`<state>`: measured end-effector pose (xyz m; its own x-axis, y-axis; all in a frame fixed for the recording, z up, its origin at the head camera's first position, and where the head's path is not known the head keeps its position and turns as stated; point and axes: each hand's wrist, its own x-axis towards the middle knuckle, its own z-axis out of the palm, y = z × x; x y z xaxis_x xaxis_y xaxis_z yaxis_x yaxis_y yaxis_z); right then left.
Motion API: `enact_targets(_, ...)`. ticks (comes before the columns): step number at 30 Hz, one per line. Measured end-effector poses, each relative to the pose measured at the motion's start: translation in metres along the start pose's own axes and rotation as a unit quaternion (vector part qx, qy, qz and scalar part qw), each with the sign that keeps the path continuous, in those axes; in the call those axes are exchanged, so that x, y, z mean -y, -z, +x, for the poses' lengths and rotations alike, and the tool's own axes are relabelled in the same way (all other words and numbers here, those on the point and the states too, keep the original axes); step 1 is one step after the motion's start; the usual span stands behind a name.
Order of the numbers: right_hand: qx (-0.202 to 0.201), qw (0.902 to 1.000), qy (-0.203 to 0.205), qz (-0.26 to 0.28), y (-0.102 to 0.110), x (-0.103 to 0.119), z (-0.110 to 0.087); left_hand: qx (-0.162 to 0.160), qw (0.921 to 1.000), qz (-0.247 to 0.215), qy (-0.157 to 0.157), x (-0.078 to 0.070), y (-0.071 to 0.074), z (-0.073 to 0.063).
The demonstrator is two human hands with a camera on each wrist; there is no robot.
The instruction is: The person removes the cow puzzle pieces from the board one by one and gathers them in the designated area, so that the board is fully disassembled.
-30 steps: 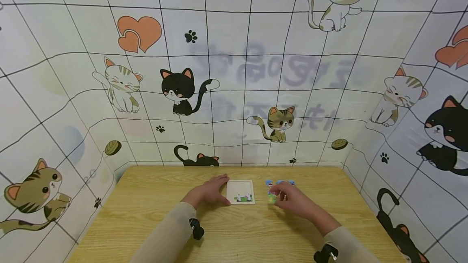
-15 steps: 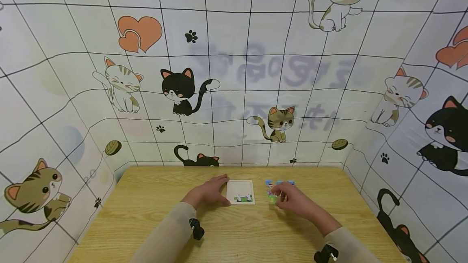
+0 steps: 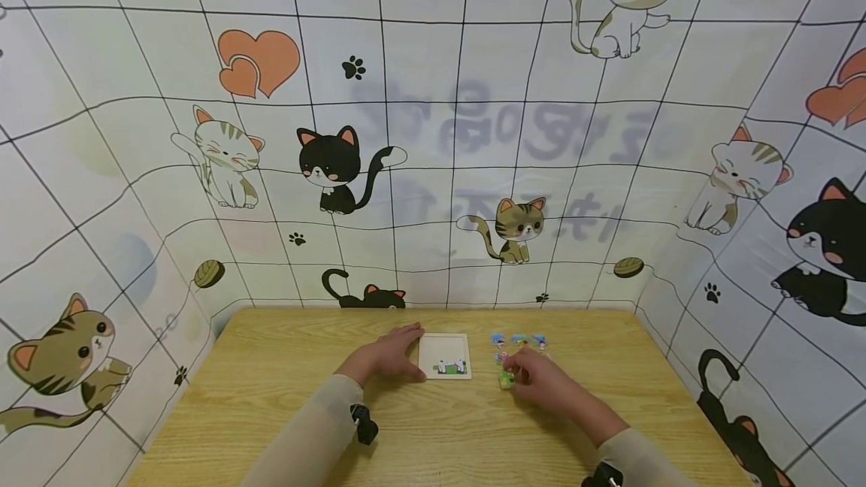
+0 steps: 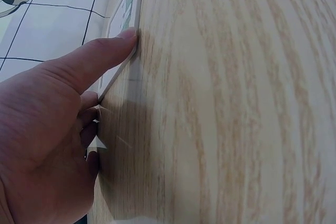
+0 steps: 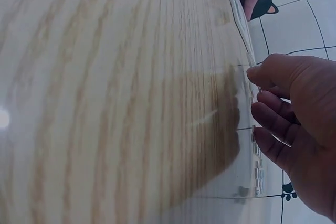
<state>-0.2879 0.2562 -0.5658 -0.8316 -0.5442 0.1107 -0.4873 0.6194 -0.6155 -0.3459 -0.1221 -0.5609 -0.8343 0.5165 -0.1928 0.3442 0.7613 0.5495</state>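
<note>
In the head view a square, pale puzzle tray [image 3: 443,348] lies on the table, with joined green-and-white puzzle pieces [image 3: 449,367] in its lower part. My left hand [image 3: 387,355] rests along the tray's left edge, its thumb at the near corner and its fingers toward the far one. The left wrist view has that thumb [image 4: 100,59] straight against the tray's rim. To the right, my right hand [image 3: 537,378] pinches a green-and-yellow puzzle piece [image 3: 506,379] between thumb and fingers. Its fingertips cover part of this piece.
Several loose colourful puzzle pieces [image 3: 519,339] lie just beyond the right hand, some hidden by it. The wooden table [image 3: 304,367] ends at a cat-patterned curtain [image 3: 433,171], which also hangs at both sides.
My right hand has drawn the green-and-yellow puzzle piece slightly toward me, apart from the other loose pieces. The left hand and the tray have stayed still.
</note>
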Motion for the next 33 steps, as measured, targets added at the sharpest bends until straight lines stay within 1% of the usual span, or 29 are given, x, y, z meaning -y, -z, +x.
enact_targets(6,0.01,0.9999,-0.008,-0.004,-0.0009,-0.0008,-0.0007,0.0,1.0,-0.004,0.001,0.0005,0.0001,0.0001)
enact_targets(11,0.009,0.9999,-0.009,-0.009,-0.0015,-0.0014,-0.0008,-0.001,1.0,-0.008,0.001,0.0,-0.0007,-0.0002)
enact_targets(14,0.01,0.9999,-0.011,-0.003,-0.0015,-0.0017,-0.0009,0.0,1.0,-0.009,0.003,-0.0005,-0.0004,-0.0007)
enact_targets(21,0.02,0.9998,-0.001,0.0,0.0001,-0.0037,0.0021,-0.001,1.0,0.004,0.0,0.0041,-0.0021,0.0029)
enact_targets(29,0.03,0.9993,-0.019,0.01,0.0001,-0.005,0.0036,0.001,1.0,-0.001,-0.002,0.0051,-0.0021,0.003)
enact_targets(33,0.029,0.9993,-0.02,0.012,-0.0003,-0.0056,0.0036,0.0,1.0,-0.003,0.001,0.0053,-0.003,0.0026)
